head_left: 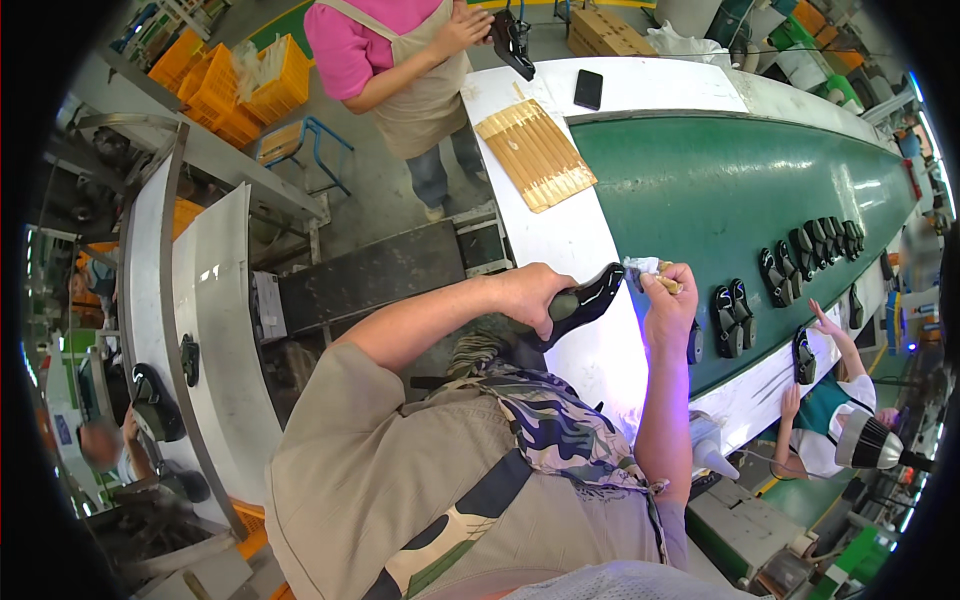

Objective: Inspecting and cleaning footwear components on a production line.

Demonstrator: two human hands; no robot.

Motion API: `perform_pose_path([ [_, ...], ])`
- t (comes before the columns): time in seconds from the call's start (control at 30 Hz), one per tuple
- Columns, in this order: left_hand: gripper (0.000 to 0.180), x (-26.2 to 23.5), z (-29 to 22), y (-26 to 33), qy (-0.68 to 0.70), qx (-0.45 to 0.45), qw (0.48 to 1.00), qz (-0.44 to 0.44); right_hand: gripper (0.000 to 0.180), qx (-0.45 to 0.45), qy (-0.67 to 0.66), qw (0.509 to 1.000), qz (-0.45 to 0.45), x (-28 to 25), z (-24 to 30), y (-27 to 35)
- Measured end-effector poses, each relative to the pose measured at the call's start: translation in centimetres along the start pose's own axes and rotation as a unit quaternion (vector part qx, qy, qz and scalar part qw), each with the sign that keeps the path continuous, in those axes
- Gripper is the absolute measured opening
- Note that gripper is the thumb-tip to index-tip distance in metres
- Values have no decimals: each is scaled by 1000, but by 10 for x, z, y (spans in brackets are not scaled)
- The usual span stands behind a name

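A glossy black shoe is in my left hand, whose fingers and thumb wrap round its rear part. The shoe's other end points up and right toward my right hand. Between the closed fingers of that hand is a crumpled whitish cloth, touching or very near the shoe's tip. Something small and yellowish also shows at the right fingers; its kind is unclear. Below both hands lies the white tabletop.
Beyond my right hand runs a green conveyor belt bearing several black sandals. A ridged brown board and a black phone lie on the white edge. One person holds a black shoe across; another reaches in at right.
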State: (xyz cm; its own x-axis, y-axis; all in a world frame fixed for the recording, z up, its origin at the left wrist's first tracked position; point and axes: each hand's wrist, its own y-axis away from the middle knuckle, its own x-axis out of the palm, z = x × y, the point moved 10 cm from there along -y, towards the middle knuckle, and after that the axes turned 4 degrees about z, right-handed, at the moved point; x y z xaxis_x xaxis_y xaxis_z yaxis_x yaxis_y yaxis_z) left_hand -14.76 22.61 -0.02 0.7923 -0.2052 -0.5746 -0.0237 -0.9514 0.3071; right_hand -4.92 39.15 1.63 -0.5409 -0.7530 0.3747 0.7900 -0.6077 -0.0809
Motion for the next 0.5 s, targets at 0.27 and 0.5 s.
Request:
perform_pose_path([
  [0.27, 83, -6, 15, -3, 9, 60, 998, -22, 25, 9, 34, 999, -29, 9, -2, -11],
  [0.5, 73, -8, 15, -6, 96, 21, 994, 52, 25, -11, 39, 998, -43, 0, -6, -15],
])
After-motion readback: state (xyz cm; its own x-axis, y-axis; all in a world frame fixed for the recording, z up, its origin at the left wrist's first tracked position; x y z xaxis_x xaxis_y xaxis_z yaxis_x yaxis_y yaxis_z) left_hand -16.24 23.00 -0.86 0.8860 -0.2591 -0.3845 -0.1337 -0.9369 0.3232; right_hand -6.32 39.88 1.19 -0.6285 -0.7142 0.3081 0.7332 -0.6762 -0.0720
